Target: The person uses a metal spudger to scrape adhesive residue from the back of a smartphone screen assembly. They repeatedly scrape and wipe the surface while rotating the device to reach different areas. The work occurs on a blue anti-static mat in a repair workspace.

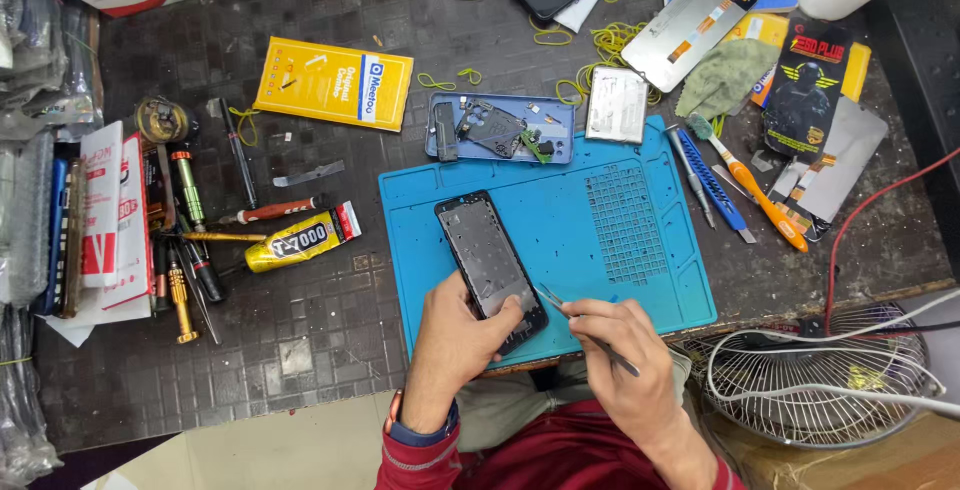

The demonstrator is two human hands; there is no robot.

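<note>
bench: dark, grimy worktop (300, 350) with a square grid pattern, stuff scattered pretty much everywhere

fan: one wire-cage fan (820, 380) lying at the bottom right, white cable draped over it, red wire running up beside it

mat: one blue repair mat (620, 280) mid-bench, with a patch of little holes in its right half

packs: one yellow flat pack (333, 83) above-left of the mat, one dark printed pack (805, 90) far right

tray: one blue-grey parts tray (500, 130) at the mat's top edge, holding black phone bits

phone frame: one black phone frame (488, 262), lying slanted on the left part of the mat, lower end under the left hand

left hand: left hand (455, 345) gripping the frame's lower end, thumb on its face

right hand: right hand (620, 350) pinching one pair of metal tweezers (560, 305), tips just beside the frame's lower right edge

glue: one yellow glue tube (300, 242) left of the mat

drivers: a cluster of screwdrivers (190, 250) at far left, can't count them properly

right-side tools: one orange-handled tool (765, 200) and one blue one (715, 190)
</note>
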